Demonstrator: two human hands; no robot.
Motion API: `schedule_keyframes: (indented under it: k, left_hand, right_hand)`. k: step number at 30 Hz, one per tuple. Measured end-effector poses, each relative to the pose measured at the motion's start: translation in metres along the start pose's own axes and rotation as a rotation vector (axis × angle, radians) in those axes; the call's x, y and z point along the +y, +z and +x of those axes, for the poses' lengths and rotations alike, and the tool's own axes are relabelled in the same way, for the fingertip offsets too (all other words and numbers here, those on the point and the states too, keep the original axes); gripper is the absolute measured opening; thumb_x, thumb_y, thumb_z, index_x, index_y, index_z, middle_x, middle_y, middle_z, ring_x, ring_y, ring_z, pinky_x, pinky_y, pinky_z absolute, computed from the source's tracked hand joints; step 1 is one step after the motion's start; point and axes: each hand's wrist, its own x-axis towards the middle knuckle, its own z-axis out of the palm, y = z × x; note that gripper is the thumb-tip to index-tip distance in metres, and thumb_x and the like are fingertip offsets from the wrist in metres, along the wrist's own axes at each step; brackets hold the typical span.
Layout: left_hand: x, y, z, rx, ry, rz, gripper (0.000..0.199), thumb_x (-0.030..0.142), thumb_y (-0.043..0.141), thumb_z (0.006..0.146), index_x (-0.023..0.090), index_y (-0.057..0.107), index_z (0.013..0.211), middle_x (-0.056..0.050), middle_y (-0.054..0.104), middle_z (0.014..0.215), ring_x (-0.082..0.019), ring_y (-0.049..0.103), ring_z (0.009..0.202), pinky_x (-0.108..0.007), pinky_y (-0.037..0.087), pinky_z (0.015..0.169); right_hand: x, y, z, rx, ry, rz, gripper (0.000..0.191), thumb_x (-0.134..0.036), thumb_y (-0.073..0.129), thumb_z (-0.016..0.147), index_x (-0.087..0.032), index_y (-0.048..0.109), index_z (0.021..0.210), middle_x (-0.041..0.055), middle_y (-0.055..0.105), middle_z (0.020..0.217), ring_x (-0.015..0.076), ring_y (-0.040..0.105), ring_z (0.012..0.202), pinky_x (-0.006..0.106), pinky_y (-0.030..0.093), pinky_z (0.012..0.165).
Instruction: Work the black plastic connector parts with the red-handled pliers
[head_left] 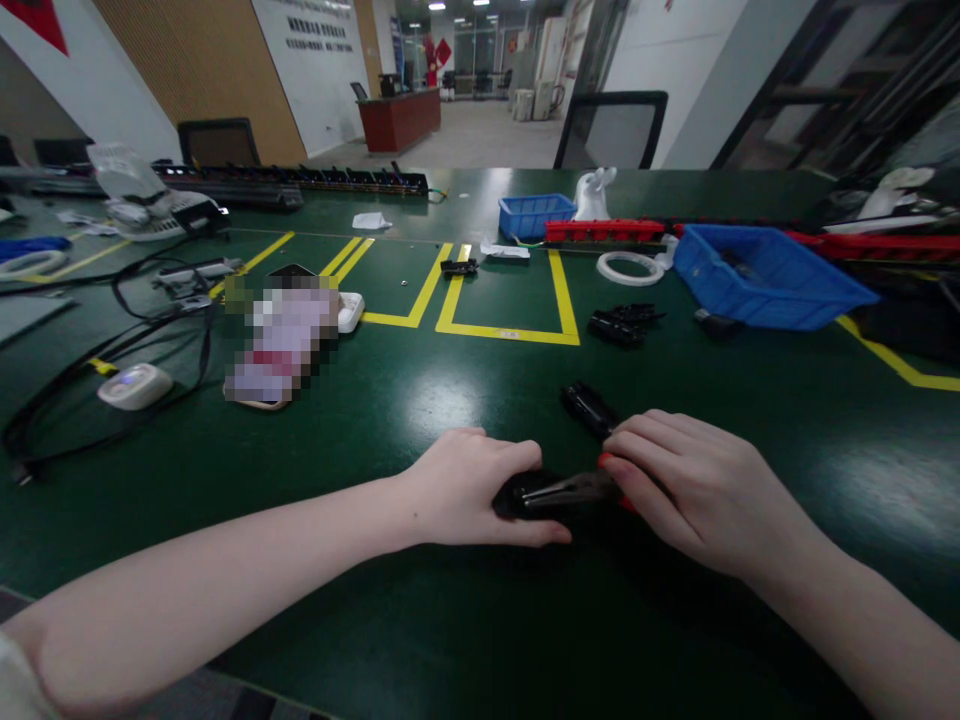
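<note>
My left hand point(480, 490) is closed around a glossy black part point(511, 496) just above the green table, with thumb and fingers on either side of it. Red-handled pliers point(574, 493) are in my right hand point(682, 480), whose fingers wrap the handles and cover most of them. The metal jaws point left and meet the black part; whether they grip it I cannot tell. Right behind my right fingers lies another black part point(587, 407). Farther back, a small group of black parts point(619, 325) rests on the table.
A blue bin point(772, 280) stands at right, a smaller blue basket point(534, 214) at the back. White tape roll point(630, 268), red strip point(604, 231) and yellow floor-style tape lines point(510, 334) lie ahead. At left are a phone point(281, 345), white device point(135, 387) and black cables point(105, 435).
</note>
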Motion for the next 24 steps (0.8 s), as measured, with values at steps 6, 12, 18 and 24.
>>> schedule_keyframes:
  k: [6, 12, 18, 24]
  left_hand:
    - [-0.0002, -0.0004, 0.0001, -0.002, 0.006, -0.017, 0.049, 0.065, 0.068, 0.086, 0.021, 0.048, 0.078, 0.006, 0.058, 0.064, -0.012, 0.056, 0.054, -0.025, 0.032, 0.057]
    - [-0.0010, -0.0010, 0.0005, -0.018, -0.004, -0.015, 0.049, 0.066, 0.066, 0.086, 0.021, 0.049, 0.079, 0.006, 0.058, 0.065, -0.013, 0.056, 0.055, -0.025, 0.033, 0.057]
    - [-0.0014, -0.0015, 0.0007, -0.028, -0.010, -0.050, 0.049, 0.068, 0.064, 0.087, 0.021, 0.052, 0.080, 0.005, 0.059, 0.065, -0.013, 0.057, 0.055, -0.025, 0.033, 0.057]
    - [0.0000, -0.0023, 0.0015, -0.028, 0.006, -0.013, 0.052, 0.070, 0.064, 0.086, 0.020, 0.052, 0.079, 0.005, 0.059, 0.064, -0.013, 0.057, 0.055, -0.025, 0.035, 0.058]
  right_hand:
    - [-0.0036, 0.0029, 0.0011, 0.047, -0.021, -0.025, 0.036, -0.028, 0.038, 0.104, -0.017, 0.063, 0.080, 0.0054, 0.066, 0.073, 0.0167, 0.059, 0.064, 0.031, 0.043, 0.059]
    - [-0.0021, 0.0046, 0.0014, 0.072, -0.024, -0.040, 0.036, -0.028, 0.039, 0.104, -0.017, 0.063, 0.079, 0.0054, 0.066, 0.073, 0.0166, 0.058, 0.064, 0.031, 0.043, 0.058]
    - [0.0024, 0.0015, 0.0021, 0.049, -0.031, -0.040, 0.032, -0.026, 0.041, 0.102, -0.017, 0.063, 0.080, 0.0058, 0.066, 0.074, 0.0171, 0.060, 0.066, 0.031, 0.043, 0.059]
    - [0.0021, -0.0023, 0.0023, 0.053, -0.053, -0.077, 0.030, -0.025, 0.043, 0.100, -0.018, 0.063, 0.080, 0.0064, 0.067, 0.074, 0.0179, 0.059, 0.066, 0.032, 0.042, 0.060]
